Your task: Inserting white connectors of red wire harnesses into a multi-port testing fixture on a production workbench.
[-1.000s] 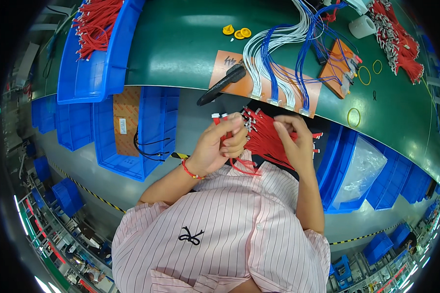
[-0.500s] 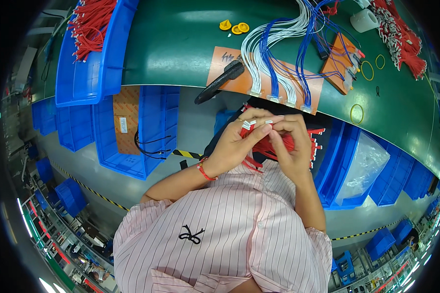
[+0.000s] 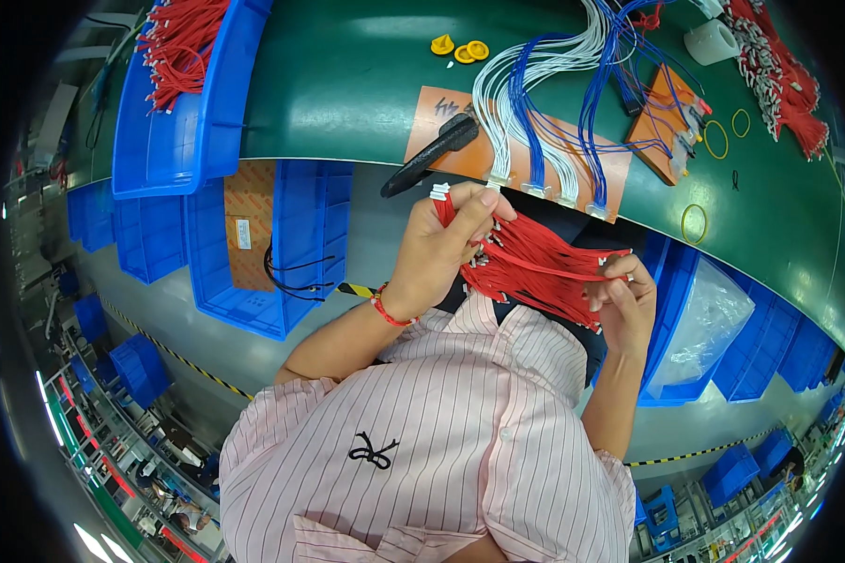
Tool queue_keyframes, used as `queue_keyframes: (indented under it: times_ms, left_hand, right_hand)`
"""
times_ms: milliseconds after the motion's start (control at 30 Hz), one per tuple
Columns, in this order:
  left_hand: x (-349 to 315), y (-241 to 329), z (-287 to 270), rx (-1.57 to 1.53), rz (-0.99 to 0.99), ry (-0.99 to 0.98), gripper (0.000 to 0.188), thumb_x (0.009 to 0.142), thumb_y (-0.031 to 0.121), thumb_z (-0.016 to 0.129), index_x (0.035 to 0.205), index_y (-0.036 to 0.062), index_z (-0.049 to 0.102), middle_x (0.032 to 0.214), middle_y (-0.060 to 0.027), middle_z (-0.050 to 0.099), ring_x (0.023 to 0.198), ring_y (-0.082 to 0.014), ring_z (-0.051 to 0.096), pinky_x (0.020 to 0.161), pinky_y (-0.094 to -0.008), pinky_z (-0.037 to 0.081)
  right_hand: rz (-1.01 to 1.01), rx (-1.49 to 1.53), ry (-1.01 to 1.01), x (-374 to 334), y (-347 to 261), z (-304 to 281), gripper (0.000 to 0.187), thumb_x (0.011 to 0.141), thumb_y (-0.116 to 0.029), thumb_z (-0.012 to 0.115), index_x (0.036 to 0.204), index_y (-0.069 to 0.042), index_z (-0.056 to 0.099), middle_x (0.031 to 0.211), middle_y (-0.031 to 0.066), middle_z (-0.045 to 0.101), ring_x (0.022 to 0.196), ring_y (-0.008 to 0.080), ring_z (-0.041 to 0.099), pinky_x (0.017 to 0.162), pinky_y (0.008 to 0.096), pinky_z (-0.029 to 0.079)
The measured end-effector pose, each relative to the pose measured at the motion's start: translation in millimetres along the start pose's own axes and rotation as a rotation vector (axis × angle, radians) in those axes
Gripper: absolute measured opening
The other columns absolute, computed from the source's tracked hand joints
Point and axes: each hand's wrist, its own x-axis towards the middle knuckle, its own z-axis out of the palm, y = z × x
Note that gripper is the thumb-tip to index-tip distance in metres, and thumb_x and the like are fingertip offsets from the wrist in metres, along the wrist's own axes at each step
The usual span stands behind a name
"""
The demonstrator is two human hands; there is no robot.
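Observation:
A thick bundle of red wires [image 3: 545,267] with small white end connectors lies across my lap, just below the bench edge. My left hand [image 3: 446,244] is closed near the left end of the wires, thumb pressed on the fingers. White connectors [image 3: 440,191] of a few gripped red wires stick up beside its index finger. At the right end of the bundle, my right hand [image 3: 624,300] pinches red wires close to their tips. Stretched between both hands, these wires run above the rest of the bundle.
On the green bench [image 3: 347,84] lie an orange board [image 3: 422,117] with white and blue cables, a black-handled tool [image 3: 432,155], yellow caps [image 3: 477,50] and rubber bands [image 3: 694,223]. A blue bin [image 3: 160,159] holds red wires; more blue bins [image 3: 235,305] stand below.
My hands, close together before, have moved apart. The right one has gone right and down to the far ends of the red wires, while the left one has shifted slightly left.

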Motion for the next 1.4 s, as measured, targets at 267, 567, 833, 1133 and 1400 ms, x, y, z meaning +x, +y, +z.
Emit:
queue_keyframes:
  times_ms: [267,567,833,1133,1400]
  left_hand:
    - [4.5,-4.7,5.2,0.186,0.166,0.070,0.032,0.101,0.025,0.053,0.093,-0.0019,0.067,0.062,0.0063,0.042,0.049,-0.0003,0.028,0.045,-0.0199,0.019]
    - [2.9,10.5,0.2,-0.238,-0.109,-0.068,0.037,0.103,0.026,0.048,0.109,-0.0073,0.064,0.072,-0.0016,0.053,0.043,0.0004,0.025,0.039,-0.0190,0.018]
    - [-9.0,13.2,-10.6,-0.299,-0.225,-0.128,0.043,0.104,0.027,0.039,0.124,-0.0079,0.055,0.091,-0.0101,0.063,0.043,-0.0001,0.026,0.039,-0.0182,0.019]
    - [-9.9,9.9,-11.2,-0.258,-0.200,-0.122,0.043,0.104,0.026,0.037,0.126,-0.0072,0.055,0.100,-0.0123,0.063,0.044,-0.0007,0.025,0.040,-0.0184,0.021]
    - [-7.9,8.5,-11.2,-0.212,-0.152,-0.138,0.043,0.105,0.027,0.037,0.127,-0.0062,0.054,0.103,-0.0123,0.063,0.044,-0.0008,0.026,0.039,-0.0183,0.022]
  right_hand:
    - [-0.013,-0.277,0.008,17.5,8.2,49.6,0.014,0.094,-0.007,0.060,0.098,0.004,0.068,0.089,0.0113,0.063,0.068,0.0144,0.061,0.064,0.0249,0.053]
    - [-0.081,-0.447,0.244,30.7,-1.5,60.2,0.022,0.097,-0.015,0.061,0.100,0.005,0.071,0.079,0.0062,0.066,0.065,0.0079,0.054,0.065,0.0223,0.044]
    - [-0.052,-0.379,0.256,31.5,-1.5,60.2,0.022,0.097,-0.016,0.061,0.096,0.004,0.071,0.077,0.0053,0.066,0.065,0.0082,0.054,0.063,0.0220,0.043]
    - [-0.034,-0.321,0.263,31.5,-1.4,59.5,0.024,0.096,-0.018,0.062,0.094,0.003,0.072,0.080,0.0077,0.069,0.067,0.0098,0.056,0.062,0.0235,0.044]
    - [-0.011,-0.219,0.282,32.2,-4.3,62.3,0.023,0.095,-0.018,0.063,0.094,0.003,0.072,0.084,0.0097,0.071,0.069,0.0104,0.058,0.061,0.0240,0.044]
